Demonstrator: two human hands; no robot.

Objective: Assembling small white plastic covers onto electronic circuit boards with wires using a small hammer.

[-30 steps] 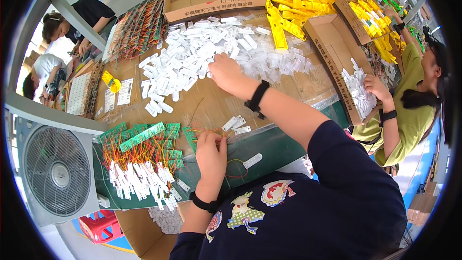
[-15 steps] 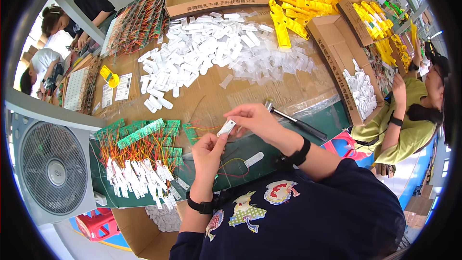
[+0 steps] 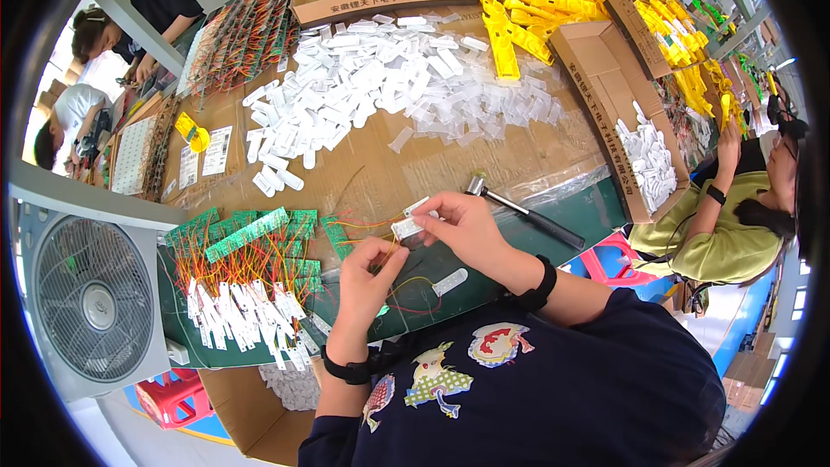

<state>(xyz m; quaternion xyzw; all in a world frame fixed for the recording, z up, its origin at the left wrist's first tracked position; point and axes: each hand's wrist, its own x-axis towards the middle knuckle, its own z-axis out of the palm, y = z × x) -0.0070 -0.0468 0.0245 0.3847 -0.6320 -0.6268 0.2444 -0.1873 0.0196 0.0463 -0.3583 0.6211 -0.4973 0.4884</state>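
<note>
My right hand pinches a small white LED board with its thumb and fingers, above the front of the table. A second white piece shows at its fingertips, partly hidden. Just below and left, my left hand is closed at thumb and index tips, where thin red and yellow wires run; the pinch itself is hard to see. A green circuit board with such wires lies left of the hands. Nearer me rests a white oblong cover, with a yellow wire beside it.
A hammer lies right of my hands. Wired green boards with white ends are heaped at left. Beyond spread white covers, clear pieces and yellow casings. Cardboard trays, a fan and a co-worker flank the table.
My left fingers have come off the white board and moved slightly down from it. The board stays in my right hand, now turned more level. At right, the co-worker's arm has moved.
</note>
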